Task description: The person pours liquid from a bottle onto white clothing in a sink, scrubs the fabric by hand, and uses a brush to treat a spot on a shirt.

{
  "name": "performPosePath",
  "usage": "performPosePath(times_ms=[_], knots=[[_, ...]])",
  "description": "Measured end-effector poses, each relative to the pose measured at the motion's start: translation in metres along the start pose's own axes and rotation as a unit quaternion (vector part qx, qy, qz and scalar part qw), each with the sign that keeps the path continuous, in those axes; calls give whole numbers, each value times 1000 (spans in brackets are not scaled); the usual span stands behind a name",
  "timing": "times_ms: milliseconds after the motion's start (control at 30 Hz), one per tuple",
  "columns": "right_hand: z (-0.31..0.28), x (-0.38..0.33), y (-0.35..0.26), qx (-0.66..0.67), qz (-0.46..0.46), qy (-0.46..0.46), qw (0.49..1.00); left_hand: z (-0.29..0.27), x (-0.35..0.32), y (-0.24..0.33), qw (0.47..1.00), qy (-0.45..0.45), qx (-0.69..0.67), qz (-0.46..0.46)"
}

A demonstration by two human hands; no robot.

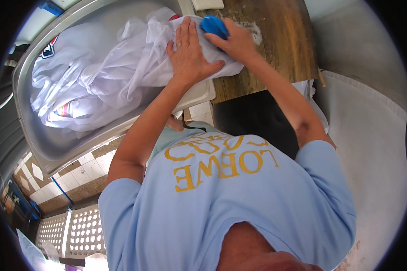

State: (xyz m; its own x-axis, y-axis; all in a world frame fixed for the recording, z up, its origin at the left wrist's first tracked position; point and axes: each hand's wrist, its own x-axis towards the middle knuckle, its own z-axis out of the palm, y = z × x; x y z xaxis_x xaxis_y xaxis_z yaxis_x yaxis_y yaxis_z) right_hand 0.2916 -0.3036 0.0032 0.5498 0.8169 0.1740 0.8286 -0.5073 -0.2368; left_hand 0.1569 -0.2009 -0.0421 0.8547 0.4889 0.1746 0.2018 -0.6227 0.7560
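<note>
White wet cloth (122, 63) lies bunched in the metal sink (29, 140) and runs over its right side onto a wooden board (280, 49). My left hand (188, 61) presses flat on this cloth, fingers outstretched, a ring on one finger. Just right of it, my right hand (238, 43) is closed round a blue scrub brush (214, 27), slightly blurred, at the cloth's edge on the board. The underside of the brush is hidden. Whitish suds (256, 33) spot the wood beside my right hand.
A pale block (208, 3) rests at the board's far edge. Grey wall panels (366, 135) stand to the right. Left and below are a tiled floor (92, 169) and a perforated panel (86, 230). A dark surface (253, 122) lies below the board.
</note>
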Motion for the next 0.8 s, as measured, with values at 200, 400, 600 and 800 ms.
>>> performPosePath(times_ms=[200, 400, 600, 800], knots=[[-23, -5, 18, 23, -6, -14, 1000, 1, 0, 1, 1000, 9, 16, 10], [0, 2, -1, -1, 12, 1, 1000, 2, -1, -1, 1000, -2, -6, 1], [-31, 5, 19, -8, 10, -28, 1000, 1, 1, 0, 1000, -3, -1, 7], [-2, 4, 0, -10, 26, -8, 1000, 1, 0, -1, 1000, 5, 8, 2]])
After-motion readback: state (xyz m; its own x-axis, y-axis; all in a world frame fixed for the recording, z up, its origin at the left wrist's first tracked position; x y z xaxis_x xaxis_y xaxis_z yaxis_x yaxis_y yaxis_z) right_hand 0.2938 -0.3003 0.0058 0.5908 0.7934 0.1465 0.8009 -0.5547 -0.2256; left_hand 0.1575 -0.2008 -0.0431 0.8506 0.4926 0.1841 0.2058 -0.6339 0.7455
